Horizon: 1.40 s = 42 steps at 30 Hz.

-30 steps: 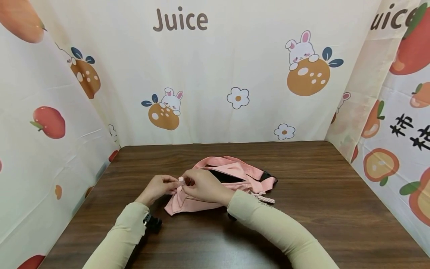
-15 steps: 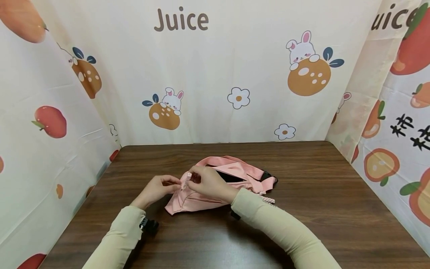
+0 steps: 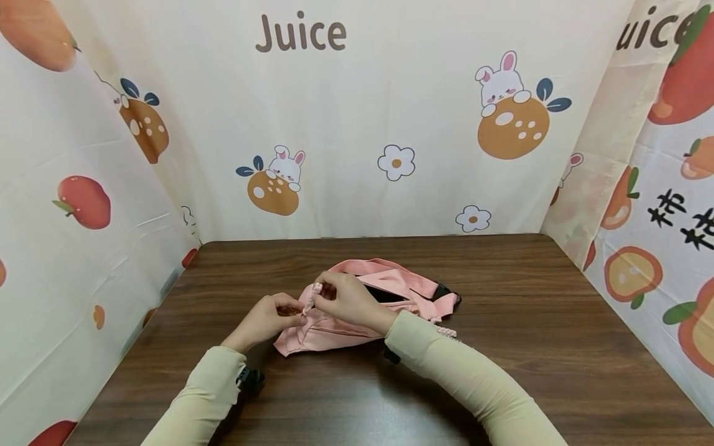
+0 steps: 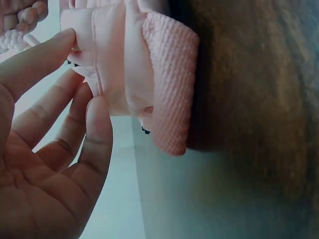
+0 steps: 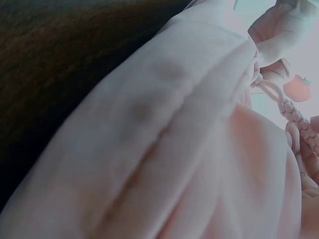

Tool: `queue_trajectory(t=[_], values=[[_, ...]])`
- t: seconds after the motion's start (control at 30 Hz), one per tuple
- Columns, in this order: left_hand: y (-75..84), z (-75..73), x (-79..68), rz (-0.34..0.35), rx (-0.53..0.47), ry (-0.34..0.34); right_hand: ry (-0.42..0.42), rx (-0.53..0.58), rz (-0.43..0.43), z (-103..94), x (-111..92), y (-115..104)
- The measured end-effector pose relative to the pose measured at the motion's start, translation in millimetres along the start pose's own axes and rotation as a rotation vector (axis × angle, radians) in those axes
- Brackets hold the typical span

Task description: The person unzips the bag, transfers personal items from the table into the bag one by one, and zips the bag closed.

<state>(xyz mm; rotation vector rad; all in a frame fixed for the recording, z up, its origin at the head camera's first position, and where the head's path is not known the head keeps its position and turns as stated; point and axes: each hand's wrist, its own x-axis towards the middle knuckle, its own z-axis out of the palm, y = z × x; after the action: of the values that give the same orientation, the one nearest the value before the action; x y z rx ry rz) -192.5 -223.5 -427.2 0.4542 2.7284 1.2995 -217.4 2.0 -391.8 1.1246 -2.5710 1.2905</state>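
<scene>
A pink waist bag (image 3: 340, 336) lies on the wooden table, a dark gap (image 3: 382, 294) showing along its upper side. My right hand (image 3: 354, 300) pinches a braided zipper pull (image 3: 314, 296) above the bag's left end. The pull's thin loop runs down to the bag, as the right wrist view shows on the braided pull (image 5: 294, 112). Beside it, my left hand (image 3: 264, 320) pinches the bag's fabric. In the left wrist view, thumb and fingers of the left hand (image 4: 60, 149) hold the fabric edge near the ribbed strap end (image 4: 172, 82). The zipper slider is too small to tell.
A second braided pull (image 3: 446, 332) hangs at the bag's right side. The pink strap (image 3: 365, 266) with a black buckle (image 3: 442, 291) lies behind the bag. Printed curtains (image 3: 346, 111) stand along the table's (image 3: 502, 297) back and sides.
The right hand has moved right and slightly up with the braided pull, which now stretches out from the bag. My left hand has shifted slightly and stays at the bag's left end.
</scene>
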Motion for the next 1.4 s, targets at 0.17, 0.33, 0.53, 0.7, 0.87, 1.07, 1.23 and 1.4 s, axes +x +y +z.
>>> queue_trajectory(t=[0.17, 0.33, 0.53, 0.7, 0.87, 1.07, 1.23, 1.4], values=[[1.4, 3.5, 1.3, 0.021, 0.009, 0.024, -0.009, 0.015, 0.012, -0.2, 0.5, 0.4], [2.1, 4.8, 2.5, 0.042, 0.024, 0.043, -0.001, 0.013, 0.012, -2.7, 0.3, 0.4], [5.7, 4.2, 1.7, 0.025, 0.075, 0.085, 0.024, 0.006, -0.005, -7.7, -1.1, 3.4], [8.5, 3.3, 0.2, -0.033, 0.091, 0.118, 0.067, 0.008, -0.035, -11.0, -2.8, 8.0], [9.4, 3.2, -0.4, -0.021, 0.1, 0.13, 0.092, 0.022, -0.036, -15.3, -4.7, 11.3], [9.4, 3.2, -2.3, 0.005, 0.106, 0.137, 0.099, 0.005, 0.007, -19.9, -6.5, 12.3], [9.6, 2.7, -3.8, 0.016, 0.113, 0.143, 0.102, -0.016, 0.02, -22.0, -9.4, 13.3], [6.3, 1.3, -7.3, 0.016, 0.125, 0.139, 0.134, -0.012, 0.044, -29.8, -10.4, 17.3]])
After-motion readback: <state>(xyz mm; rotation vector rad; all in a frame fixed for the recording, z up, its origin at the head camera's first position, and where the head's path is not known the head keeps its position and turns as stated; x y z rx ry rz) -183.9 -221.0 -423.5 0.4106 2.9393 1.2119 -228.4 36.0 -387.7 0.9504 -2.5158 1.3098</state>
